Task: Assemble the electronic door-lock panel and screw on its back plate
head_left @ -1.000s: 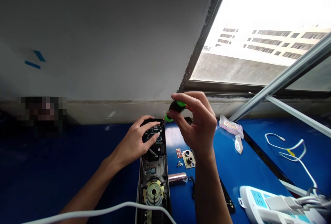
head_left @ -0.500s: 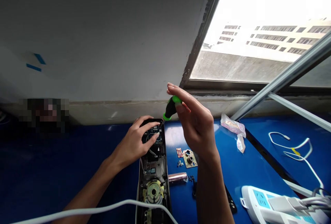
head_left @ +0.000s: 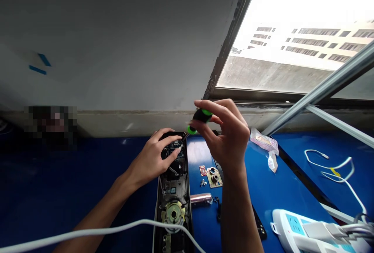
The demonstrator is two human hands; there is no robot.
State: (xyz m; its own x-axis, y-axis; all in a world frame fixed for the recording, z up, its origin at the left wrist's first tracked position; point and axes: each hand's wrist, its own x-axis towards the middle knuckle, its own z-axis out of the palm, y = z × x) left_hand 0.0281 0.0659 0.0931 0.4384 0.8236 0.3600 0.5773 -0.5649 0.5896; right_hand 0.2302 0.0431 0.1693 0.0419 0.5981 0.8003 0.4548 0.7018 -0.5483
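Note:
My right hand grips a black and green screwdriver between thumb and fingers. Its shaft slants down to the left, toward the far right corner of a long black device housing; where the tip touches is hard to make out. Across the far end of the housing lies my left hand, thumb and fingers spread apart, fingertips resting on the dark circuit board. Closer to me inside the housing sit thin wires, a small board and a round speaker-like part.
Right of the housing lie a small red board, a square plate, loose screws and a pink-wrapped cylinder. A white power strip with plugs stands front right. One white cable crosses the foreground. Behind are wall and window.
My right hand has shifted slightly right, its fingers now curled differently round the screwdriver handle, which tilts further over. My left hand stays on the board. The camera view has moved a little.

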